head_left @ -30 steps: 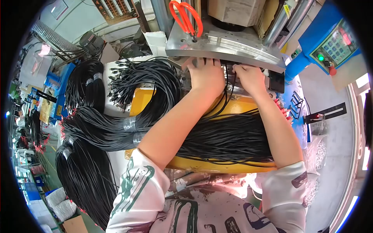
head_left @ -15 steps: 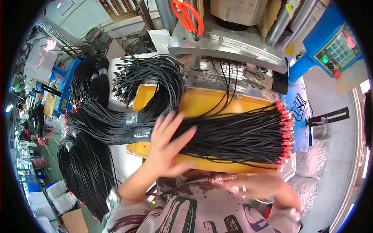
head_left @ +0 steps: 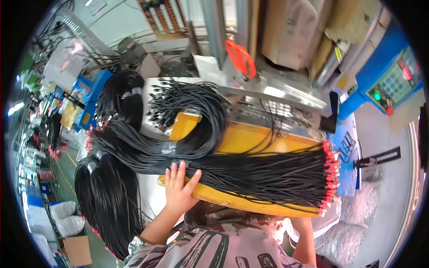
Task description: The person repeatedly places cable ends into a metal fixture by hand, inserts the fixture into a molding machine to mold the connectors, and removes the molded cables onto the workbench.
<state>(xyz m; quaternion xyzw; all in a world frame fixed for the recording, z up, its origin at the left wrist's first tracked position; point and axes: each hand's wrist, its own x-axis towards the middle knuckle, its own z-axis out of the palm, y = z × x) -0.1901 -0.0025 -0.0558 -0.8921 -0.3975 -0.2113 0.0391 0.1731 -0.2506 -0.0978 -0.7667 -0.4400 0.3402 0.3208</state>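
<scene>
A thick bundle of black cables (head_left: 263, 176) with red-capped ends (head_left: 330, 178) lies fanned across a yellow tray (head_left: 250, 206). My left hand (head_left: 181, 190) rests on the near edge of the bundle and tray, fingers spread, gripping nothing. Toward the tray's lower right, my right hand (head_left: 300, 222) is mostly hidden beneath the edge; its fingers do not show. Clear tape (head_left: 169, 148) wraps another cable bundle (head_left: 214, 120), which curls up behind my left hand.
More black cable bundles (head_left: 109, 196) hang at the left. Behind the tray stands a metal press (head_left: 286, 91) with orange-handled scissors (head_left: 241, 58). A blue control box (head_left: 393, 80) is at the right, above several black hex keys (head_left: 347, 147).
My left hand has moved off the top of the bundle to its near edge. My right hand has gone from in front of my body to under the tray's edge. The view has shifted.
</scene>
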